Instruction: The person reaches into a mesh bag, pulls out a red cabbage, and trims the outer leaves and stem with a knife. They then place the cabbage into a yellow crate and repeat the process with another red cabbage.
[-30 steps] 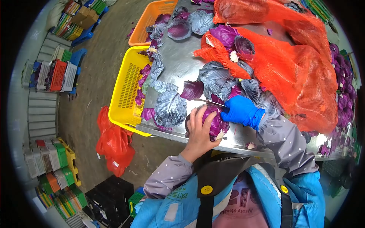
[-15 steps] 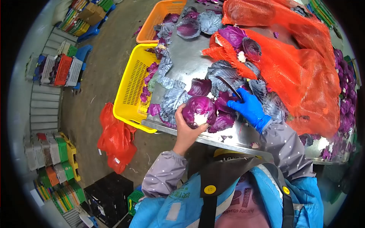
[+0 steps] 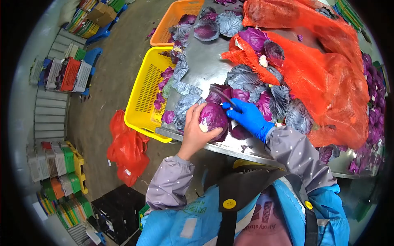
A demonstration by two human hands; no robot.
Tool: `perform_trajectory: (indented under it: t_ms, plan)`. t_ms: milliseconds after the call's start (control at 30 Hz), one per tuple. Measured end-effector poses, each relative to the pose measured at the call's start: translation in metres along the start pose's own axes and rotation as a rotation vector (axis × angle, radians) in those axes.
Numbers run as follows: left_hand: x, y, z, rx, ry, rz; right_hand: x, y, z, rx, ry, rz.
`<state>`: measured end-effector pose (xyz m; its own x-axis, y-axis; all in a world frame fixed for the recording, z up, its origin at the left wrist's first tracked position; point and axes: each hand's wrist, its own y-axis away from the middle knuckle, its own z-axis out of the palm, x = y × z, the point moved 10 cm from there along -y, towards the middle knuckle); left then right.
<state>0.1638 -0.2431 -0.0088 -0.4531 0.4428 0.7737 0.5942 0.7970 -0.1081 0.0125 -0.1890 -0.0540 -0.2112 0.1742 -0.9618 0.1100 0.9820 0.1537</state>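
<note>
A round red cabbage [image 3: 216, 116] is in my bare left hand [image 3: 194, 133], whose fingers and thumb wrap round its left side and front. Close on its right is my blue-gloved right hand [image 3: 247, 118], closed round the handle of a knife [image 3: 223, 96]. The dark, slightly curved blade points up and left, over the loose purple leaves [image 3: 240, 95] behind the cabbage. Under both hands lies a metal table [image 3: 205, 67], with bluish outer leaves [image 3: 188, 103] just left of the cabbage.
A yellow crate [image 3: 143, 92] and an orange crate [image 3: 164, 30] stand along the table's left side, with leaf scraps in them. Red mesh sacks [image 3: 324, 82] cover the table's right part. Another red sack [image 3: 127, 151] lies on the floor. More cabbages [image 3: 374, 98] are piled far right.
My right hand and knife have moved left, up against the cabbage. My left hand has shifted round the cabbage's left side, and the cabbage's pale patch now faces left. A purple leaf now lies farther right.
</note>
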Motion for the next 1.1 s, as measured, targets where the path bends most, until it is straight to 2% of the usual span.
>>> perform_trajectory:
  t_ms: [67,100,200,267,300,333,400,467,533,600,667,733,800,867,900,967,1067,1100]
  plan:
    - [-0.006,0.003,0.001,-0.029,0.055,0.010,-0.010,-0.010,-0.012,0.067,0.144,-0.029]
    - [-0.009,0.006,0.002,-0.032,0.049,0.007,-0.011,-0.012,-0.018,0.099,0.265,0.020]
    - [-0.007,0.009,0.000,0.025,0.054,0.028,-0.006,-0.021,-0.026,0.166,0.273,-0.013]
    - [-0.035,0.020,0.020,-0.040,0.633,-0.307,-0.007,-0.020,-0.028,0.180,0.257,-0.029]
    - [-0.041,0.027,0.031,-0.058,0.839,-0.401,-0.007,-0.018,-0.031,0.185,0.259,-0.039]
    - [-0.037,0.028,0.034,-0.059,0.843,-0.401,-0.006,-0.017,-0.035,0.192,0.263,-0.049]
    - [-0.032,0.039,0.048,-0.030,1.313,-0.562,-0.017,-0.014,-0.061,0.260,0.276,-0.057]
    - [-0.029,0.039,0.049,-0.049,1.374,-0.540,-0.002,-0.007,-0.102,0.360,0.117,0.027]
    - [-0.028,0.039,0.046,-0.012,1.583,-0.575,0.018,0.001,-0.126,0.399,-0.109,0.139]
    - [-0.036,0.036,0.048,0.008,1.598,-0.601,0.008,0.009,-0.124,0.394,-0.146,0.123]
    - [-0.029,0.026,0.038,0.038,1.486,-0.517,-0.060,0.020,-0.090,0.262,-0.101,0.062]
    - [-0.024,0.023,0.038,0.034,1.452,-0.483,-0.090,0.026,-0.061,0.087,-0.024,-0.080]
    - [-0.032,0.033,0.050,0.012,1.491,-0.607,-0.103,0.029,-0.033,-0.105,0.173,-0.280]
    - [-0.024,0.035,0.053,-0.022,1.488,-0.605,-0.074,0.025,-0.033,-0.091,0.063,-0.067]
    - [-0.019,0.036,0.054,-0.045,1.483,-0.601,-0.074,0.027,-0.034,-0.091,0.065,-0.067]
    - [-0.010,0.038,0.061,-0.071,1.546,-0.624,-0.068,0.033,-0.035,-0.133,-0.138,0.037]
    - [-0.004,0.045,0.071,-0.114,1.668,-0.695,-0.073,0.054,-0.058,-0.127,-0.183,0.124]
    - [0.006,0.041,0.063,-0.141,1.561,-0.616,-0.067,0.058,-0.074,0.012,-0.208,0.119]
